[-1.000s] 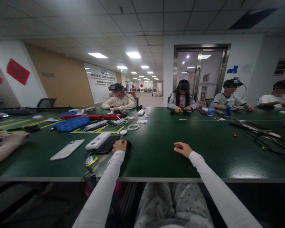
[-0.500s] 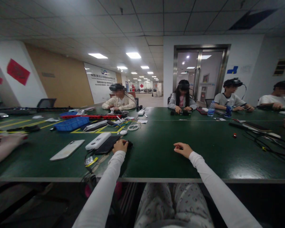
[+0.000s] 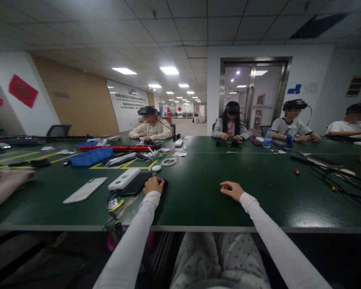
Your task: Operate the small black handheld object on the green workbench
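My left hand (image 3: 154,185) rests on the green table with its fingers curled over a small black object (image 3: 166,183). Most of that object is hidden under the fingers, so its kind does not show. Beside this hand lie a flat black pad (image 3: 138,184) and a white box-shaped device (image 3: 124,178). Over to the right, my right hand (image 3: 233,190) is held low at the tabletop. Its fingers are loosely bent, with a gap between thumb and forefinger, and nothing shows in it.
A white phone (image 3: 86,190) lies left of the device. Behind are a blue tray (image 3: 90,156), cables (image 3: 169,161) and a round white piece (image 3: 156,168). Black cables (image 3: 345,184) and a small red item (image 3: 297,171) lie right. Several people sit opposite; another person's arm (image 3: 10,184) reaches in from the left.
My left hand has shifted very slightly to the right over the black object. My right hand stays in place. The person at the far right has stretched out an arm.
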### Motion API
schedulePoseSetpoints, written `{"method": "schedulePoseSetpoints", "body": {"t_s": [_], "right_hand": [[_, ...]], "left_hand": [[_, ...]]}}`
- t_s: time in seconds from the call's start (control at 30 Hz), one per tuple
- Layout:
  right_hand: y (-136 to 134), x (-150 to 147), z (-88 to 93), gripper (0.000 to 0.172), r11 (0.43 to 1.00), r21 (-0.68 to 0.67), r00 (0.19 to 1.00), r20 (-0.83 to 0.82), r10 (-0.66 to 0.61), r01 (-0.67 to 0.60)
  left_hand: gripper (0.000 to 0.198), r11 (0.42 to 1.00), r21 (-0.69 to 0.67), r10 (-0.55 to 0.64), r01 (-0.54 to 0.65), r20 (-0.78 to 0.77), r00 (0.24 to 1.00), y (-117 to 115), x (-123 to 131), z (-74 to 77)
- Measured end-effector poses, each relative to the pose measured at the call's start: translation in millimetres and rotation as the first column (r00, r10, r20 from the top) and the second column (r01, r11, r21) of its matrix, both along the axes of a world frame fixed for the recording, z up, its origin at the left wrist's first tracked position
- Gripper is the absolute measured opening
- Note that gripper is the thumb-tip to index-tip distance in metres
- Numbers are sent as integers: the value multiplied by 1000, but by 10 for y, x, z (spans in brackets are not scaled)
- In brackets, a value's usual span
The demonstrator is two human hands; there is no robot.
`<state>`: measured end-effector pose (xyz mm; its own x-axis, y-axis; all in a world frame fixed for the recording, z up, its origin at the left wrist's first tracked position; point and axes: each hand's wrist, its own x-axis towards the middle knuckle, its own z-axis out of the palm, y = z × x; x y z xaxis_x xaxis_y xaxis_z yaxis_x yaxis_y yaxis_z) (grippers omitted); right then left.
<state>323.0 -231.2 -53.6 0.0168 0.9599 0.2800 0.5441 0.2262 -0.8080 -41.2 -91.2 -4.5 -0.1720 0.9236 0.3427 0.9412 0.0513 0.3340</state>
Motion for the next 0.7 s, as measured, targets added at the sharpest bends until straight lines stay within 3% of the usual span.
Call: {"method": "schedulePoseSetpoints", "body": {"t_s": [0.2, 0.33, 0.53, 0.7], "right_hand": [[-6, -3, -1, 35, 1000, -2, 1000, 1, 5, -5], [-8, -19, 3, 33, 1000, 16, 1000, -2, -4, 4], [-20, -14, 30, 39, 1000, 0, 999, 39, 0, 0], [-23, 0, 54, 53, 1000, 6, 998, 67, 16, -16]], "left_hand": [[27, 1000, -4, -20, 20, -7, 1000, 10, 29, -35], [25, 996, -25, -83, 83, 9, 996, -40, 197, -53], [23, 954, -33, -297, 298, 39, 954, -282, 843, -106], [20, 855, -8, -515, 518, 99, 851, -585, 1474, -205]]}}
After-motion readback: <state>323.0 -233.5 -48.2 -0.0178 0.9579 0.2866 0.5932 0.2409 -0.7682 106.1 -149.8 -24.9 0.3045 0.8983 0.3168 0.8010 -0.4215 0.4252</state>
